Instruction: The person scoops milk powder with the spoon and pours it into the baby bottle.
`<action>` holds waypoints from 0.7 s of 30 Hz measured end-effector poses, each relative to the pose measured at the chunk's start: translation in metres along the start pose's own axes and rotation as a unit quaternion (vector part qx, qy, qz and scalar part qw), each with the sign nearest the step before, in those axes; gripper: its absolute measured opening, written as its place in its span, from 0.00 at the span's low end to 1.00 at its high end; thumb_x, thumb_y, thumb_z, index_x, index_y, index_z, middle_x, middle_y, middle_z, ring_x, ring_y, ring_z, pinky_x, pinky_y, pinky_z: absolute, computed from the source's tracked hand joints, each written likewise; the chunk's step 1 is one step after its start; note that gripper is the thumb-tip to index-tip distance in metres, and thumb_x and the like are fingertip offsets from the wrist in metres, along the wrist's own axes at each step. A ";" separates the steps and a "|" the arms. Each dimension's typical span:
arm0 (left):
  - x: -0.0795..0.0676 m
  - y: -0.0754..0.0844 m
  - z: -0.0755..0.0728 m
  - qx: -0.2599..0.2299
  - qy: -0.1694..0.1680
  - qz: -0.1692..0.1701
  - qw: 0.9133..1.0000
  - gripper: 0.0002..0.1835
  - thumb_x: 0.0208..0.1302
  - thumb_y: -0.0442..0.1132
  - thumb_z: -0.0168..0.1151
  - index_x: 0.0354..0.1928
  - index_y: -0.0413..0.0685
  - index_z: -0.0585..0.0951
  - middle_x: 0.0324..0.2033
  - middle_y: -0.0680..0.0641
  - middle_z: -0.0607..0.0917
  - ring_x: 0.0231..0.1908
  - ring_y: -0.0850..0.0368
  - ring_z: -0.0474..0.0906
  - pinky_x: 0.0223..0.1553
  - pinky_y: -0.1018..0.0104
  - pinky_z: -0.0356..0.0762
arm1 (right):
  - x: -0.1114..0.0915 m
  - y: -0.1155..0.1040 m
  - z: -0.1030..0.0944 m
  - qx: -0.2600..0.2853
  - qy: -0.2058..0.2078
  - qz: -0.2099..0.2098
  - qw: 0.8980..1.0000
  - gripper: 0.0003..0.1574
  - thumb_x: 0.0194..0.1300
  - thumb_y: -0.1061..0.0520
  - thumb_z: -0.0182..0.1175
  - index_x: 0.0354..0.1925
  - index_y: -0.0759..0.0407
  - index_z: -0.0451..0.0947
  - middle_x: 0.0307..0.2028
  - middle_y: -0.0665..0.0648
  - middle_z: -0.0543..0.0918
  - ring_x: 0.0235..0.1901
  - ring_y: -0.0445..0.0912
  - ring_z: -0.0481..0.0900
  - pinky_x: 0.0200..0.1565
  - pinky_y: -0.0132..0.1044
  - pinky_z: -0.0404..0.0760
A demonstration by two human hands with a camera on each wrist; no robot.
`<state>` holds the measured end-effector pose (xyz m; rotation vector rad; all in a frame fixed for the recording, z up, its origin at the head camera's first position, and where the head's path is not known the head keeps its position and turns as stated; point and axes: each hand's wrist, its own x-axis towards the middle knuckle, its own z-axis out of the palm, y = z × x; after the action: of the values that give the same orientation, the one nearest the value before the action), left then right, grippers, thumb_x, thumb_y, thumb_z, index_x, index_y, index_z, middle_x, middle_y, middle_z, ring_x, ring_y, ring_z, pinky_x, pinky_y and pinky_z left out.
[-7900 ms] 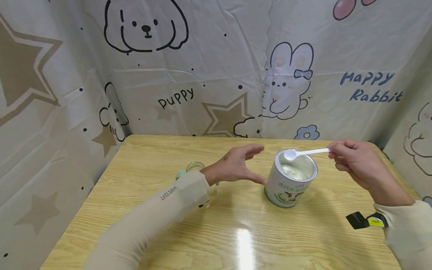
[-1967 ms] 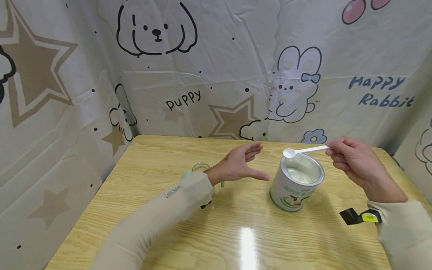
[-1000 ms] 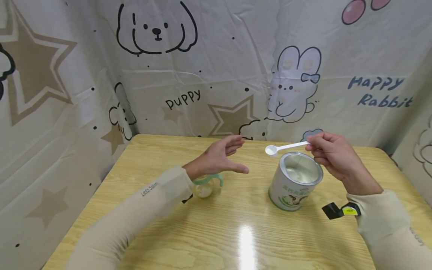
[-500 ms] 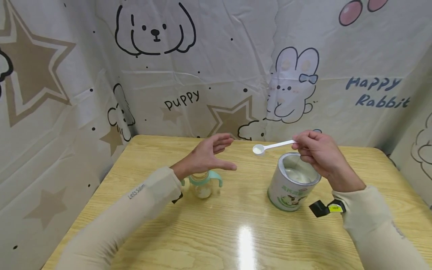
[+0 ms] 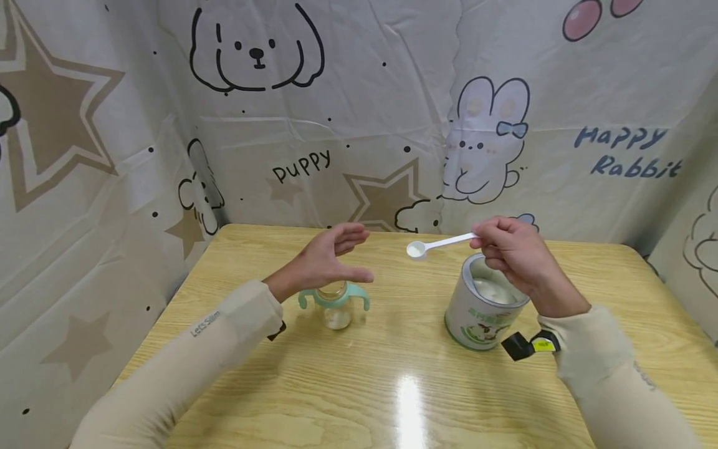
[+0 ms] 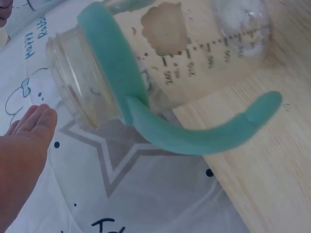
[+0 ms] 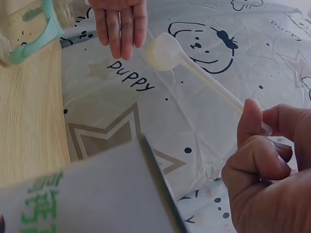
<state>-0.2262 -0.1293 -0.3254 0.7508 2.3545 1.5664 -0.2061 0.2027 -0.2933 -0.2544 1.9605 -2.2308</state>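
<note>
My right hand [image 5: 513,259] pinches the end of a white measuring scoop [image 5: 416,250] that carries white powder in its bowl. The scoop hangs level to the left of an open milk powder can [image 5: 477,315], and the hand overlaps the can's rim in the head view. My left hand [image 5: 322,259] is held with thumb and fingers spread, holding nothing, above and behind a clear baby bottle [image 5: 336,315]. That bottle stands uncapped, with a mint-green two-handled collar [image 6: 112,58] and pale powder at its bottom. Measuring marks show along its side in the left wrist view.
The wooden table [image 5: 314,399] carries the bottle at left of centre and the can at right. A printed cloth [image 5: 359,112] with cartoon animals hangs along the back and sides. White powder [image 5: 493,292] shows inside the can.
My right hand has carried the scoop of powder leftward from over the can. My left hand has moved left, away from the can, uncovering the bottle.
</note>
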 end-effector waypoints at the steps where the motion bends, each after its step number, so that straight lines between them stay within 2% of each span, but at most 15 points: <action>1: -0.001 0.000 -0.001 0.000 0.001 -0.002 1.000 0.47 0.55 0.36 0.78 0.73 0.39 0.61 0.70 0.41 0.68 0.70 0.50 0.63 0.70 0.60 0.62 | 0.000 0.000 0.001 0.000 -0.001 0.001 1.000 0.14 0.75 0.64 0.52 0.31 0.58 0.79 0.25 0.50 0.82 0.16 0.34 0.63 0.17 0.22 0.62; 10: -0.009 -0.008 -0.007 -0.006 0.003 0.002 1.000 0.46 0.54 0.35 0.78 0.71 0.36 0.63 0.69 0.40 0.70 0.70 0.47 0.64 0.70 0.55 0.63 | 0.005 0.001 0.016 -0.003 0.007 0.017 1.000 0.13 0.75 0.65 0.52 0.31 0.60 0.77 0.24 0.51 0.82 0.15 0.35 0.61 0.15 0.22 0.60; 16: -0.014 -0.013 -0.011 0.008 0.002 0.009 1.000 0.44 0.53 0.32 0.78 0.70 0.34 0.64 0.68 0.37 0.70 0.70 0.45 0.65 0.69 0.54 0.63 | 0.007 0.002 0.025 -0.002 0.011 0.027 1.000 0.13 0.75 0.64 0.53 0.30 0.59 0.76 0.23 0.51 0.82 0.14 0.35 0.60 0.15 0.23 0.59; 21: -0.021 -0.020 -0.014 0.019 0.002 0.010 1.000 0.42 0.53 0.34 0.78 0.68 0.32 0.67 0.66 0.37 0.73 0.68 0.43 0.66 0.70 0.52 0.62 | 0.010 0.004 0.032 0.005 0.010 0.027 1.000 0.14 0.74 0.65 0.52 0.29 0.59 0.77 0.23 0.51 0.82 0.14 0.34 0.60 0.15 0.22 0.59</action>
<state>-0.2204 -0.1574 -0.3396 0.7825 2.3929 1.5373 -0.2084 0.1695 -0.2932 -0.1776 1.9413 -2.2182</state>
